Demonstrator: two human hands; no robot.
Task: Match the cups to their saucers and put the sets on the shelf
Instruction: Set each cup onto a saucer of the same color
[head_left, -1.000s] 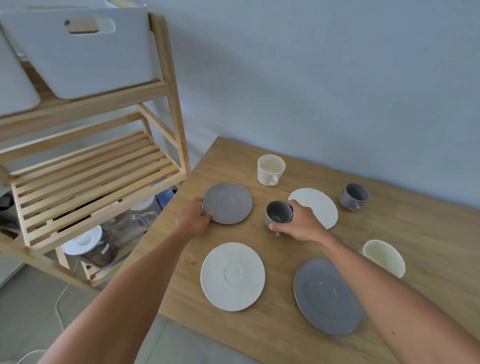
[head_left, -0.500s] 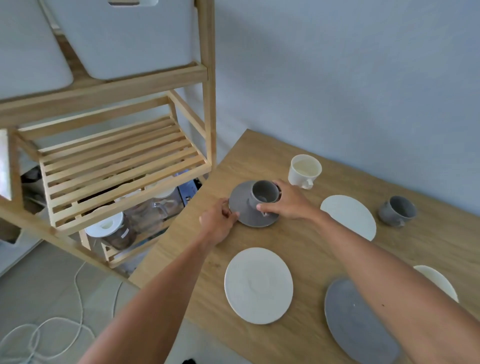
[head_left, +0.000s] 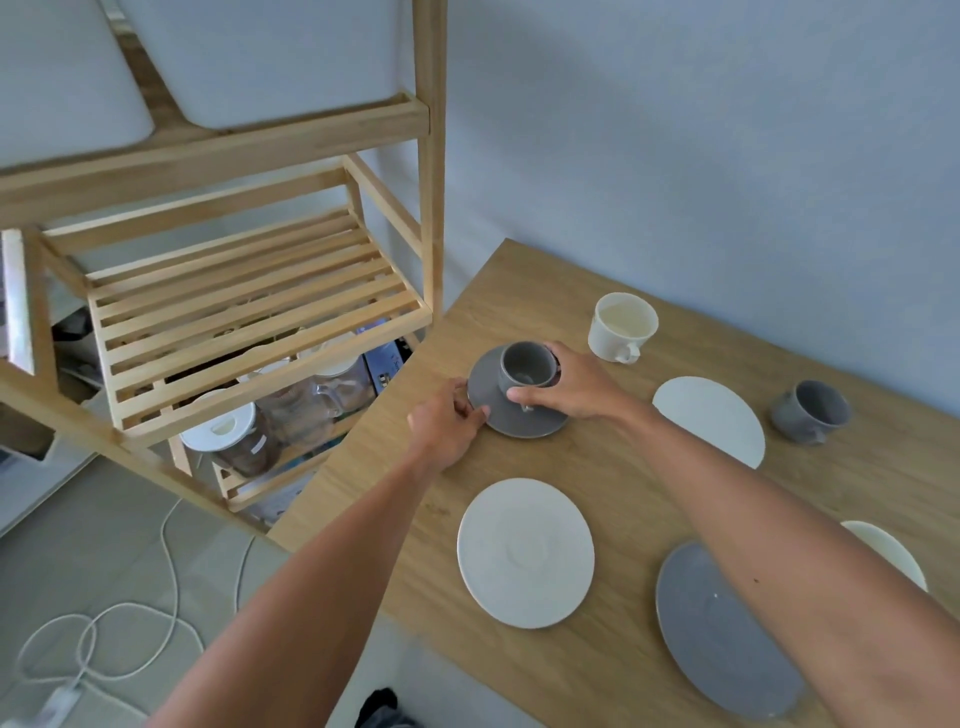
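grey cup (head_left: 527, 366) in right grip (head_left: 569, 387), saucer (head_left: 511, 410) beneath

Upright grey cup (head_left: 527, 366) on grey saucer (head_left: 498, 410), near table's shelf-side edge

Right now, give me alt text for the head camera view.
Right hand holds a grey cup on a grey saucer pinched by the left hand. More cups and saucers sit on the wooden table; slatted shelf at left.

Both bare arms reach forward, hands meeting at the small grey ceramic saucer (head_left: 524, 415).
Left hand (head_left: 447, 423) pinches the saucer's near-left rim; right hand (head_left: 571, 387) curls over its right side, fingers wrapped around the grey cup (head_left: 527, 366) there.
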